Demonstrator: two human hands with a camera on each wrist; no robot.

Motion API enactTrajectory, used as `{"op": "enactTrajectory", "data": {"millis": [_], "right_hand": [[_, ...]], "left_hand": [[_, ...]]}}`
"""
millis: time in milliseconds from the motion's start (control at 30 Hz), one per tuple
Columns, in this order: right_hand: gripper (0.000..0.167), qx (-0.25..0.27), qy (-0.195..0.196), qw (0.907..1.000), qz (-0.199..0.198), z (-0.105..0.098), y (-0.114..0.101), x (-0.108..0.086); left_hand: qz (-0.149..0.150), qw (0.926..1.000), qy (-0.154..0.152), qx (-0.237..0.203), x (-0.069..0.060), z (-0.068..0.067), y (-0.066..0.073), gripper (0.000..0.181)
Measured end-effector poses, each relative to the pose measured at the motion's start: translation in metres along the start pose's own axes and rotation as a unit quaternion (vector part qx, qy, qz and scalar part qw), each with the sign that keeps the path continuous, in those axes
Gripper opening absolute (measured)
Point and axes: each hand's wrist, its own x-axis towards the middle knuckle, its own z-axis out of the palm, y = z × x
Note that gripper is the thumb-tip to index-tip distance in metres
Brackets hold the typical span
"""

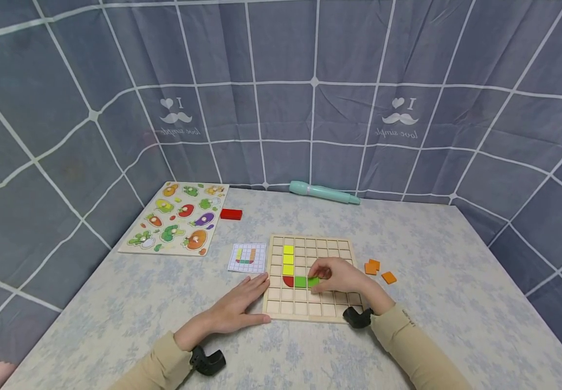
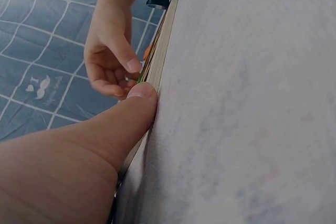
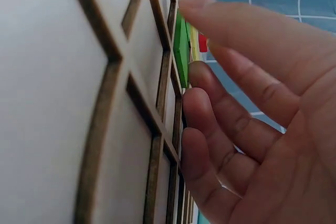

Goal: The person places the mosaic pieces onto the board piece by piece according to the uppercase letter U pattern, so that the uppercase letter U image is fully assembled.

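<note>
A wooden grid board (image 1: 300, 310) lies on the table. Three yellow tiles (image 1: 288, 260) form a column in it, with a red rounded tile (image 1: 288, 281) below and a green tile (image 1: 300, 281) beside that. My right hand (image 1: 341, 275) pinches another green tile (image 3: 180, 48) between thumb and fingertips, at the cell right of the first green one; the tile sits slightly tilted in the right wrist view. My left hand (image 1: 234, 306) rests on the table, straight fingers and thumb touching the board's left edge. A pattern card (image 1: 247, 258) lies above the left hand.
Several orange tiles (image 1: 371, 267) lie right of the board. At the left is a vegetable puzzle board (image 1: 178, 219), with a red block (image 1: 231, 214) beside it. A teal pen-shaped object (image 1: 324, 193) lies at the back, near the grid-patterned curtain (image 1: 285, 114).
</note>
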Motion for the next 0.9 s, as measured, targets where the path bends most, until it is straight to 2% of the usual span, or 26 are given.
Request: {"op": "enactTrajectory", "data": {"millis": [167,300,467,667,900], "right_hand": [[0.028,-0.002,-0.007,0.9999,-0.012,-0.011,-0.007,-0.008],[0.031,-0.008,-0.009,0.9997,-0.021,-0.028,-0.015,-0.019],[0.032,-0.022,-0.001,0.9997,-0.011,-0.052,-0.020,-0.038],[0.030,-0.024,0.029,0.9993,-0.002,-0.073,-0.011,-0.066],[0.030,-0.017,0.067,0.9976,0.003,-0.081,0.009,-0.099]], "left_hand": [[-0.001,1.0000,0.000,-0.001,0.000,0.001,-0.001,0.081],[0.002,1.0000,0.003,0.001,0.000,0.001,-0.002,0.080],[-0.004,1.0000,-0.001,0.007,0.001,0.001,-0.004,0.082],[0.004,1.0000,0.003,0.005,0.001,0.001,-0.004,0.081],[-0.003,1.0000,0.000,0.003,0.001,0.002,-0.003,0.081]]}}
